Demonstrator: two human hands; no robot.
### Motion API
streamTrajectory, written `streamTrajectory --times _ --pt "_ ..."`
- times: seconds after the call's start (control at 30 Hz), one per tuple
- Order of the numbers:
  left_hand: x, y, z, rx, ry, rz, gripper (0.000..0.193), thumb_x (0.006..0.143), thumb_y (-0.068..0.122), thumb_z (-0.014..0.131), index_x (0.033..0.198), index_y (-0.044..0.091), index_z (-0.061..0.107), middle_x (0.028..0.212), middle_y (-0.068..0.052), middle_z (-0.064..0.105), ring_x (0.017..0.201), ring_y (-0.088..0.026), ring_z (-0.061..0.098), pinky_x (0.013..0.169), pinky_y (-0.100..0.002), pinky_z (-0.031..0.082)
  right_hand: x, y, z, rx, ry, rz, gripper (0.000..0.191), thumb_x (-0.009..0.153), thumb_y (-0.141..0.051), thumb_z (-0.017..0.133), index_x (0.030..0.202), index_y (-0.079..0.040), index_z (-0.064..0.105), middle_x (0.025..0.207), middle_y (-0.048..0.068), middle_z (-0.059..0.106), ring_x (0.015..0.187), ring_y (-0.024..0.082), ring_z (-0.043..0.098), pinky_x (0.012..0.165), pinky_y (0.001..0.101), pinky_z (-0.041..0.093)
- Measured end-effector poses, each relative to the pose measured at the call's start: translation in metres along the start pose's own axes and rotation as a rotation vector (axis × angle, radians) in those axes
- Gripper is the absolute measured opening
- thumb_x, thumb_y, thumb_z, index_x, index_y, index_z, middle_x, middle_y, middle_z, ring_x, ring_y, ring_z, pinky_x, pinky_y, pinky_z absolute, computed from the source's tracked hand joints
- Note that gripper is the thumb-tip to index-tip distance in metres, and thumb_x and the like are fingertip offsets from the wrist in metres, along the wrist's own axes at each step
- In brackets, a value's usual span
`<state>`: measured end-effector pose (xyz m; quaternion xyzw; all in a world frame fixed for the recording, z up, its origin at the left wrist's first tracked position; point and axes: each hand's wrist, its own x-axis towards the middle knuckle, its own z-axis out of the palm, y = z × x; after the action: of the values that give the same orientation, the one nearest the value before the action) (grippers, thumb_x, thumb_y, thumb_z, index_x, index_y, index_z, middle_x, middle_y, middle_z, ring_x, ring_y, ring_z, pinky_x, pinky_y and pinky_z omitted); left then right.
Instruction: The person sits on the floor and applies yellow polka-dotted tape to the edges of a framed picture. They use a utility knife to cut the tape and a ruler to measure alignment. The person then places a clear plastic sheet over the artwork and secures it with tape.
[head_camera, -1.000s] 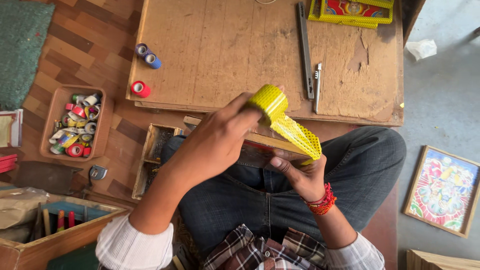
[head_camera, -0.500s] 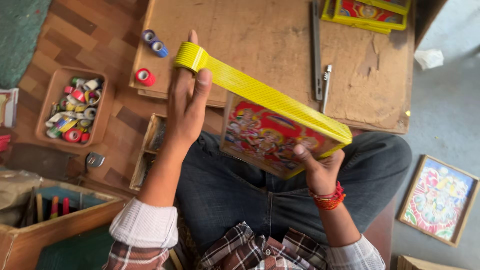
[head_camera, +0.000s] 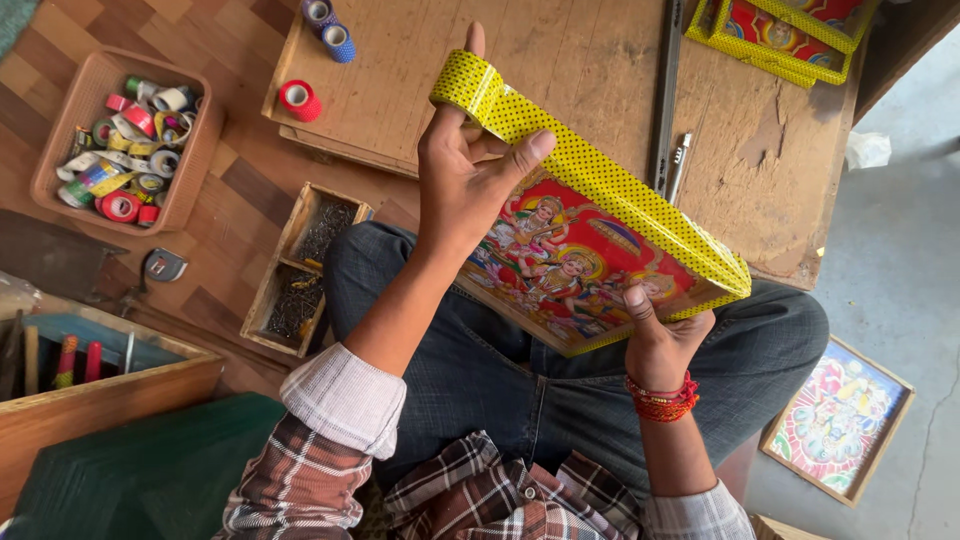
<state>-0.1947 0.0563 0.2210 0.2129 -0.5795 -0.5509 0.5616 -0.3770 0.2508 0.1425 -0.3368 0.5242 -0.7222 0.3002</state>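
Note:
My left hand (head_camera: 468, 175) grips a roll of yellow dotted tape (head_camera: 466, 82), raised over the low wooden table (head_camera: 560, 60). A strip of that tape (head_camera: 620, 195) runs from the roll along the top edge of a colourful framed picture (head_camera: 570, 265). My right hand (head_camera: 662, 338) holds the picture's lower right corner above my lap, thumb pressed on its face. The picture is tilted, with its face toward me.
A red tape roll (head_camera: 297, 99) and two blue rolls (head_camera: 328, 25) lie on the table's left part, a metal ruler (head_camera: 665, 90) and pen (head_camera: 678, 165) to the right. A basket of tape rolls (head_camera: 125, 140), a nail box (head_camera: 300, 265) and a wooden toolbox (head_camera: 90, 385) stand on the floor at left. Another picture (head_camera: 835, 420) lies on the floor at right.
My left hand has drawn the roll away from the right hand, stretching the tape along the picture's edge. The picture has turned its face toward me.

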Motion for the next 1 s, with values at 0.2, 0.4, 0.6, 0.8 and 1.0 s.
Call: streamTrajectory --times 0.2,0.4,0.6,0.8,1.0 --pt "-0.003 -0.004 0.001 0.0 0.028 0.024 0.093 0.101 0.014 0.084 0.168 0.01 0.02 0.11 0.001 0.061 0.099 -0.007 0.067 0.096 -0.025 0.063 -0.001 -0.004 0.003 0.014 -0.014 0.042 0.031 0.093 -0.005 0.08 0.119 0.002 0.065 0.112 0.007 0.072 0.101 0.015 0.068 0.095 0.0324 0.056" --pt "-0.005 -0.01 0.011 -0.078 0.039 0.052 0.092 0.104 0.016 0.084 0.167 0.008 0.018 0.102 0.003 0.059 0.092 -0.007 0.063 0.086 -0.021 0.059 0.028 -0.051 -0.024 0.159 -0.032 -0.014 0.025 0.104 -0.018 0.069 0.121 0.0 0.065 0.113 0.007 0.073 0.106 0.015 0.07 0.098 0.0297 0.056" --pt "-0.003 -0.01 0.012 -0.067 0.017 0.076 0.088 0.101 0.018 0.083 0.163 0.001 0.023 0.128 0.001 0.052 0.087 -0.005 0.058 0.082 -0.021 0.059 0.09 -0.124 -0.063 -0.438 -0.446 0.27 0.028 0.095 -0.014 0.074 0.114 0.005 0.069 0.104 0.009 0.076 0.095 0.013 0.071 0.087 0.0277 0.057" --pt "-0.001 -0.012 0.002 0.001 -0.003 0.084 0.072 0.102 0.017 0.083 0.156 -0.007 0.04 0.175 -0.004 0.015 0.094 -0.006 0.063 0.087 -0.023 0.065 0.101 -0.143 -0.051 -0.487 -0.603 0.324 0.034 0.086 0.001 0.077 0.119 0.005 0.067 0.096 0.004 0.075 0.089 0.007 0.071 0.079 0.0226 0.059" --pt "-0.008 -0.016 -0.001 -0.023 -0.012 0.149 0.081 0.106 0.018 0.083 0.163 0.0 0.029 0.153 0.0 0.041 0.091 -0.004 0.059 0.087 -0.02 0.062 0.109 -0.161 -0.033 -0.597 -0.777 0.355 0.058 0.079 0.005 0.08 0.134 0.003 0.061 0.077 -0.006 0.054 0.074 0.003 0.056 0.069 0.0194 0.054"
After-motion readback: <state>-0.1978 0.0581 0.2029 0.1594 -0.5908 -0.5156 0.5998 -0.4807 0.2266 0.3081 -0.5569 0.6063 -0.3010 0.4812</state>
